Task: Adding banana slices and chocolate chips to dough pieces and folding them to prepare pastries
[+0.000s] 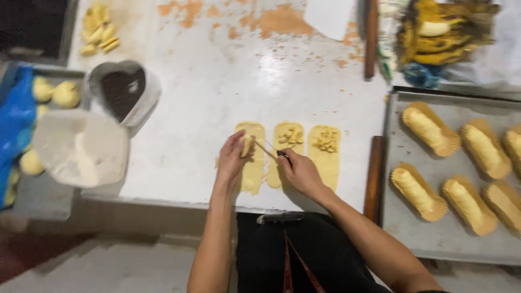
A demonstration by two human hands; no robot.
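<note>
A pale banana piece (pixel 247 145) is held over the leftmost of three flat dough strips (pixel 253 163), a small knife (pixel 274 151) touching it.

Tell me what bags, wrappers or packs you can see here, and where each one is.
Blue plastic bag: far left, crumpled over a tray.
Clear plastic bag: left table edge, whitish, puffy.
Paper cups: on the right tray, tan, pleated, holding rolls.
White sheet: top middle, flat.
No labels, signs or screens show.

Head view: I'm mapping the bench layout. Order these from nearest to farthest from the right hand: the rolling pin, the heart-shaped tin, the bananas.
1. Rolling pin, just right of the right hand, along the tray edge.
2. Heart-shaped tin, up and to the left.
3. Bananas, top right corner.
</note>
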